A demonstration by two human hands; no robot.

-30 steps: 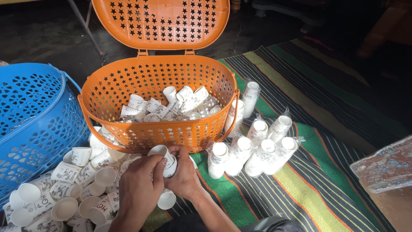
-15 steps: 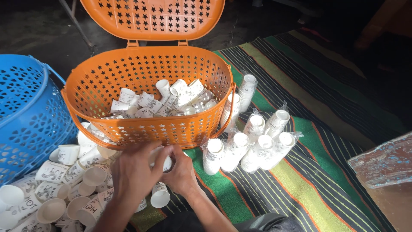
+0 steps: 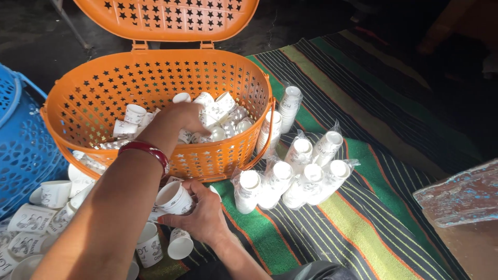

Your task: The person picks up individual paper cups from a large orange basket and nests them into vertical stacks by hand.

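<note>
A small stack of white paper cups (image 3: 174, 198) is held just in front of the orange basket (image 3: 78, 111), low above the striped mat (image 3: 358, 218). It is gripped by the right hand (image 3: 205, 218), whose fingers are curled around its side. The cups can be judged light, thin and easily crushed, so they are best held gently around the wall near the rim.

The left hand (image 3: 181, 116) is reached into the basket and laid over the loose cups (image 3: 215, 111) there; whether one is grasped cannot be told. A red bangle (image 3: 148, 150) is worn on that wrist.

Dark print is carried on the white cup walls. Cup stacks sealed in clear plastic sleeves (image 3: 290, 176) are lying right of the basket. More loose cups (image 3: 31, 223) are scattered beside a blue basket (image 3: 21, 150).
</note>
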